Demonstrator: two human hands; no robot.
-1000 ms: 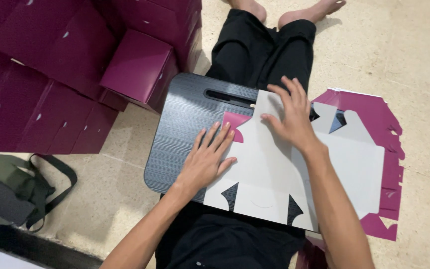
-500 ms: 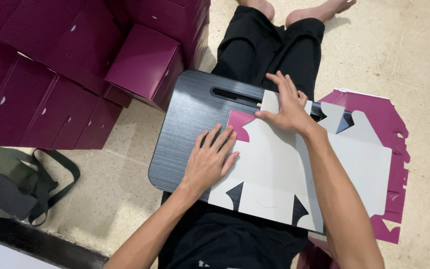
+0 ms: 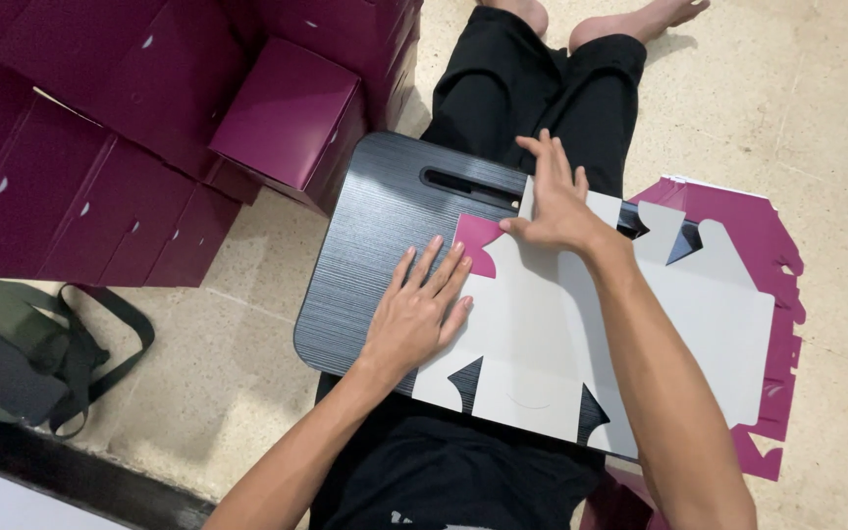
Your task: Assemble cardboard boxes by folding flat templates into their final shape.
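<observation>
White cardboard blank (image 3: 552, 334) (magenta flap (image 3: 478, 240) folded) under both flat hands (image 3: 419, 314).

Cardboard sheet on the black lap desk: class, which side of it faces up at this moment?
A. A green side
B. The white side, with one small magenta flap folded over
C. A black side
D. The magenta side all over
B: the cardboard sheet shows white under both hands, with a small magenta flap turned over by the right hand.
</observation>
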